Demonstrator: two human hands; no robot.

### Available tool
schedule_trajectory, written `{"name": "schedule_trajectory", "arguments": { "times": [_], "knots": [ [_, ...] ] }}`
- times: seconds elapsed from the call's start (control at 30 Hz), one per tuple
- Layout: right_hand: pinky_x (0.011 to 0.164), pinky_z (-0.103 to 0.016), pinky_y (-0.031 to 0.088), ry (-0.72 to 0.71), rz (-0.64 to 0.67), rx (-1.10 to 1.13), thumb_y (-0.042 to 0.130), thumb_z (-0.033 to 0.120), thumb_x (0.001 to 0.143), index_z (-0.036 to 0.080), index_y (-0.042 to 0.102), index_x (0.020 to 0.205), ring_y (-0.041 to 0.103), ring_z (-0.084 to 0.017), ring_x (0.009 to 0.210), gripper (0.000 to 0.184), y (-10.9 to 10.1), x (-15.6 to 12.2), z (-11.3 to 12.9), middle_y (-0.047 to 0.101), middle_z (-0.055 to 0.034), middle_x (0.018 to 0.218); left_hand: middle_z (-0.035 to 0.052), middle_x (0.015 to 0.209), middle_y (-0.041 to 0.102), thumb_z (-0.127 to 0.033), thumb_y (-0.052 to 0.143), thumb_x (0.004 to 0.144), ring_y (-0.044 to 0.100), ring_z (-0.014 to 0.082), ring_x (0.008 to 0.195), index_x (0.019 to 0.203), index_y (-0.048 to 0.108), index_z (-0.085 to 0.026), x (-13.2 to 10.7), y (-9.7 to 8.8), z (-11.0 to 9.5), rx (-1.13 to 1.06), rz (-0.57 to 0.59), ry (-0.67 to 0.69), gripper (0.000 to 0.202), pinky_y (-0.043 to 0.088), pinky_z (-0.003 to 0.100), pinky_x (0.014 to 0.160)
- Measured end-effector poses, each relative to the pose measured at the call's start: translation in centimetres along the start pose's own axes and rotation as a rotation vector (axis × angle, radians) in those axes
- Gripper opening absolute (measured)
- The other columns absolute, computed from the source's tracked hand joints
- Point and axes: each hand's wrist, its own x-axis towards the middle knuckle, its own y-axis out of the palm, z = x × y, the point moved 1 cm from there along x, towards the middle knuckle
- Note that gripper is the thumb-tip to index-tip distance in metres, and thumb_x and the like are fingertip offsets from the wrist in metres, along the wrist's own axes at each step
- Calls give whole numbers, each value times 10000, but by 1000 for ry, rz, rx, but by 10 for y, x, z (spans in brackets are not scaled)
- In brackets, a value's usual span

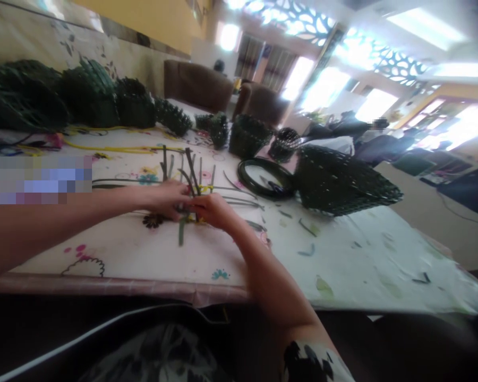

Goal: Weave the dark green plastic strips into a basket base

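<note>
Strips [191,175] cross on floral tablecloth [143,254]; dark baskets [338,183], bright windows [326,85] beyond.

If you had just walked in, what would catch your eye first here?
The left hand and right hand meet on a fan of green strips in the middle of the table, the right one closed around them. To their right a large dark woven basket lies on its side, and a row of similar baskets lines the far left.

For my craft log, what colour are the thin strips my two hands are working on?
Dark green; the thin flat strips show best in the head view.
</note>
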Motion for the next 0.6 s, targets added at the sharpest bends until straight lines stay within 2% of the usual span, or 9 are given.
{"name": "schedule_trajectory", "arguments": {
  "times": [0.1, 0.17, 0.23, 0.3, 0.37, 0.47, 0.53, 0.6],
  "knots": [
    [759, -250, 370, 13, 60, -72, 640, 206, 1016, 198, 860, 1105, 619, -160, 827, 237, 6, 2, -2, 801, -50, 968, 124, 1400, 688, -290, 795, 855, 554, 369, 1374, 1083, 795, -252, -31, -4, -17, 103, -150, 51, 232, 335, 571, 1279],
    [726, -251, 354, 23, 115, -80, 667, 232, 999, 182, 855, 975, 589, -155, 782, 196, 8, 4, -6, 777, -36, 889, 86, 1451, 677, -247, 654, 981, 534, 319, 1422, 1085, 780, -280, -59, 0, -27, 82, -270, 100, 166, 274, 559, 1334],
    [695, -249, 332, 34, 135, -52, 685, 242, 990, 165, 830, 901, 544, -140, 729, 187, 8, 5, -10, 730, -14, 798, 45, 1329, 737, -223, 546, 1047, 596, 276, 1328, 1047, 769, -306, -90, 11, -35, 48, -367, 114, 238, 373, 522, 1291],
    [677, -250, 309, 42, 129, -27, 694, 239, 983, 160, 806, 853, 499, -128, 693, 189, 7, 6, -13, 674, 10, 729, 41, 1170, 777, -264, 580, 1047, 650, 281, 1184, 1017, 763, -307, -118, 25, -41, 42, -432, 64, 190, 506, 492, 1152],
    [675, -251, 299, 44, 124, -8, 702, 243, 979, 161, 784, 817, 476, -121, 679, 200, 7, 6, -14, 634, 25, 694, 34, 1023, 778, -298, 586, 1049, 681, 263, 1015, 995, 746, -306, -137, 37, -45, 12, -468, 18, 169, 570, 455, 1019],
    [695, -247, 313, 47, 139, 39, 701, 249, 983, 156, 769, 811, 495, -114, 683, 207, 7, 5, -15, 622, 34, 675, 40, 937, 737, -354, 555, 1072, 671, 249, 938, 974, 694, -276, -147, 41, -47, -52, -479, -124, 187, 583, 430, 925],
    [703, -245, 320, 56, 147, 71, 691, 242, 985, 149, 763, 818, 516, -111, 688, 204, 8, 5, -15, 634, 34, 675, 63, 991, 719, -430, 566, 1068, 659, 273, 997, 1029, 676, -244, -144, 36, -46, -59, -489, -266, 219, 571, 453, 936],
    [695, -247, 316, 64, 142, 87, 688, 237, 983, 144, 755, 813, 518, -107, 682, 205, 8, 6, -16, 638, 35, 672, 96, 1106, 720, -474, 584, 1049, 644, 310, 1091, 1123, 684, -214, -136, 29, -43, -47, -502, -335, 288, 554, 491, 992]
  ]
}}
